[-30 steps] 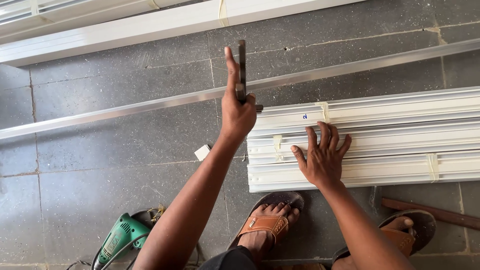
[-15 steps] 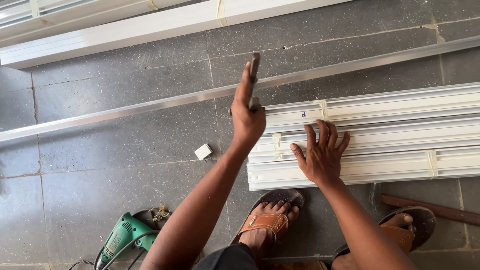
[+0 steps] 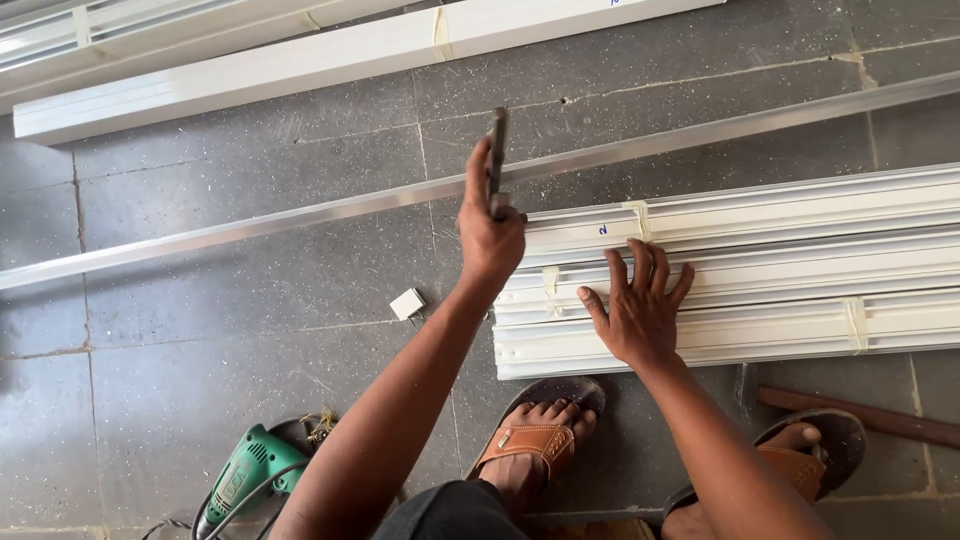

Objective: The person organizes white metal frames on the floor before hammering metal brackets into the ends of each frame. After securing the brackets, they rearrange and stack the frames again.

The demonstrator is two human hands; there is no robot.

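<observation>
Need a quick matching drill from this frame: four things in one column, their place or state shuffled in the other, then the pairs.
1. left hand
2. right hand
3. green power drill
4. small white block

A. lies on the floor at bottom left
B. pressed flat on the bundle of white profiles
C. holds a thin dark tool upright
D. lies on the floor just left of the left wrist

Pairs: 1-C, 2-B, 3-A, 4-D
</observation>
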